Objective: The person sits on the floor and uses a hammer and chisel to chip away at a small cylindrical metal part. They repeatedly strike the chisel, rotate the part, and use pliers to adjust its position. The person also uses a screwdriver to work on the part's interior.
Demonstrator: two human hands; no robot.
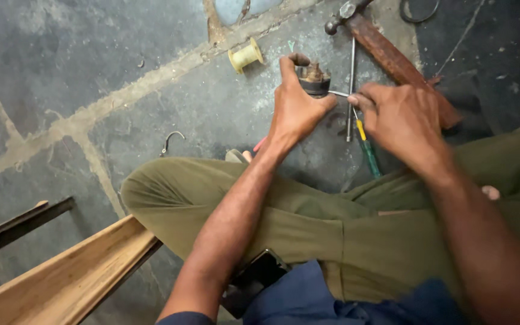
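Observation:
My left hand point(296, 108) grips a small dark round part point(315, 80) with a brownish metal top, held up over the stone floor. My right hand point(401, 120) pinches a thin metal tool point(339, 94) whose tip touches the side of that part. Both hands are close together above my bent knees in olive trousers point(308, 210). A screwdriver with a yellow and green handle point(367, 147) lies on the floor just under my right hand, partly hidden by it.
A rusty hammer point(386, 51) and a thin steel rod point(351, 84) lie at the back. A yellow spool point(245, 55) and a small wire hook point(173, 141) sit on the floor. Wooden planks point(73, 277) lean at lower left. A dark phone point(260, 274) rests on my lap.

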